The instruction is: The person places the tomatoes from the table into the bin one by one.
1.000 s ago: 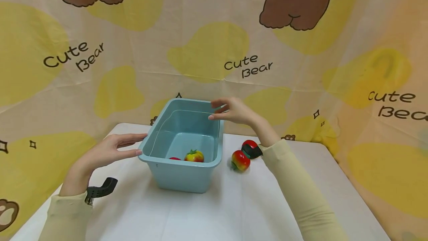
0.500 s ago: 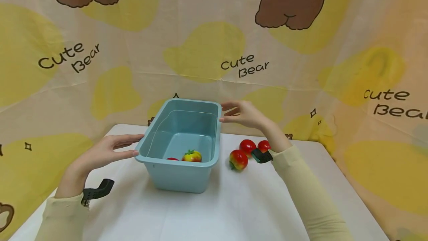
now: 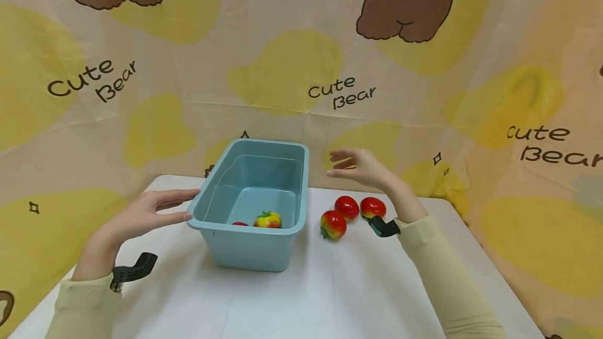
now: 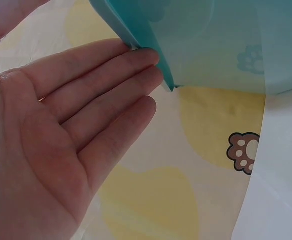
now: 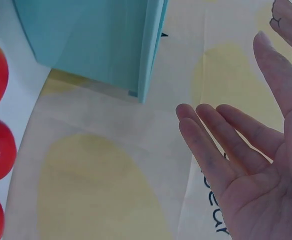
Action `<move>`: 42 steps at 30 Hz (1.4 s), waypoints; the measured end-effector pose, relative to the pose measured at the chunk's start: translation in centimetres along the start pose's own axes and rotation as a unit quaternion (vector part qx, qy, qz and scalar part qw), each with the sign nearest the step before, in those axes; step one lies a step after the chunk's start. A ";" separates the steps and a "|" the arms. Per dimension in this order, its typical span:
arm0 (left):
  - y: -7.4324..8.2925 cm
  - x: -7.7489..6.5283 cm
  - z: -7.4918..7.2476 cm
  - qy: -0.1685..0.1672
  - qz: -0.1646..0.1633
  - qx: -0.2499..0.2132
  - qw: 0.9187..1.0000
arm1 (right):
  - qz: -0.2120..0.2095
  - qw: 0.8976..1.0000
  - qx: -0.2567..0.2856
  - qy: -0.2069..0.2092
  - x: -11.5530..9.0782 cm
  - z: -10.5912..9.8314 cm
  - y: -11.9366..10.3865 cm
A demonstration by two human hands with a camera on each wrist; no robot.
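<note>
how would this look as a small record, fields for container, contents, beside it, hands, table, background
container: light-blue rectangular plastic bin
contents: round yellow-and-red fruit with green leaves; partly hidden red item
beside bin: three mostly red round fruits, right side
left hand: fingers extended, at bin's left rim
right hand: holding nothing, apart from bin
table: white
background: beige-and-yellow cloth, bear print

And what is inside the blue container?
A yellow-red fruit and the top of a red object. The near wall hides their lower parts and anything directly behind it.
</note>
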State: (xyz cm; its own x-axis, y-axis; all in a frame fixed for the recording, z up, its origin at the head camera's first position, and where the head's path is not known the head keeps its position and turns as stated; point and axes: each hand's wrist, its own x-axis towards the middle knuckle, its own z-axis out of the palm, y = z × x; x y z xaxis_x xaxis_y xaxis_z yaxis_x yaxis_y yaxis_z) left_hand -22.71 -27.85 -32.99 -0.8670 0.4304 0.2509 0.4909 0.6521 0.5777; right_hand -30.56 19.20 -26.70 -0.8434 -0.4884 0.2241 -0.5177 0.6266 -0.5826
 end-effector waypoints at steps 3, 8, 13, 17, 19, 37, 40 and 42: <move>0.1 0.0 0.0 -0.002 -0.001 -0.001 1.000 | 0.005 1.000 0.002 0.005 -0.5 -0.2 0.6; 0.1 0.0 0.0 -0.003 -0.011 0.001 1.000 | 0.011 1.000 0.001 0.009 -1.3 -0.6 2.0; -0.2 0.0 0.0 -0.004 -0.014 0.007 1.000 | 0.026 1.000 0.004 0.013 -2.0 -0.9 3.3; -0.3 0.0 0.0 -0.004 -0.023 0.009 1.000 | 0.041 0.999 0.007 0.015 -2.6 -1.1 4.1; -0.2 0.0 0.0 -0.003 -0.022 0.008 1.000 | 0.046 0.999 0.011 0.015 -2.9 -1.2 4.4; 0.2 -0.1 0.0 -0.006 -0.022 -0.007 1.000 | 0.073 0.997 -0.002 0.015 -5.2 -1.4 8.5; 0.1 -0.2 -0.1 -0.006 -0.022 -0.007 1.000 | 0.079 0.997 -0.006 0.015 -5.4 -1.5 9.2; 0.1 -0.2 -0.1 -0.005 -0.023 -0.006 1.000 | 0.087 0.996 -0.006 0.013 -5.6 -1.6 9.6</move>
State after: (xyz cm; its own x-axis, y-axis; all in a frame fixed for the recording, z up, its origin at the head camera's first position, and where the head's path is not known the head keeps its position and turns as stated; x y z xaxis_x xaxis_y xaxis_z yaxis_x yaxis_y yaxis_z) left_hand -22.52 -27.93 -32.93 -0.8880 0.4062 0.2154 0.4487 0.6637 0.5984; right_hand -31.06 28.87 -32.26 -0.9237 -0.3559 0.1419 -0.3655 0.7075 -0.6049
